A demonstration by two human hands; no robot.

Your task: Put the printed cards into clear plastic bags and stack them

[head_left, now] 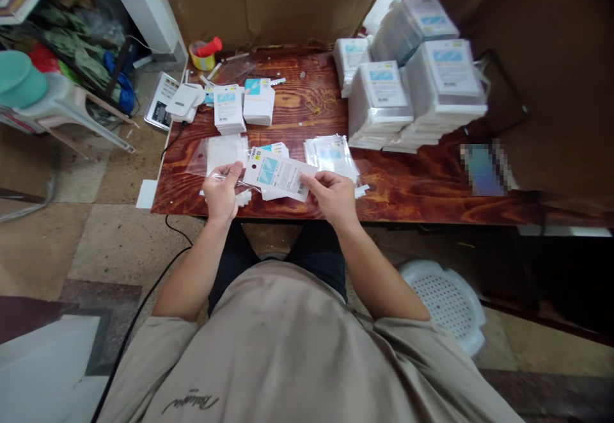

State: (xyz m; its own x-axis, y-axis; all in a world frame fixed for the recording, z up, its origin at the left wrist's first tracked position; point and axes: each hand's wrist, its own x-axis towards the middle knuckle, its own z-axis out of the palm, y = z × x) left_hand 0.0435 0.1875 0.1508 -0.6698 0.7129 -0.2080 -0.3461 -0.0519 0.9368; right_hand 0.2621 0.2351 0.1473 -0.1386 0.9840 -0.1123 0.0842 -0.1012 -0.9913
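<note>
A shiny red-brown table is standing in front of the person, with brown board walls rising behind it. Over the front edge, a white printed card is stretching between the two hands. Its long side is running from left to right and tipping a little, so the right end is sitting closer to the person's tummy. The right hand is pinching that right end, with the thumb lying on top. The left hand is curling with its thumb and finger pressed together, pinching clear plastic by the card's left end; whether the thumb is also touching the card, I cannot tell. The right hand is the one surely holding the card, so it is being the nearer one. More loose cards are lying just under the held card. Behind the left hand, clear bags are lying in a pile with something white in or under them; I cannot tell which. Behind the right hand, filled bags are lying flat, with printed cards showing through. Farther right, tall stacks of packets are standing close together, and cards are showing on their tops. Off to the left, a green tub is sitting on a white stool, and what it is holding is not showing clearly.
</note>
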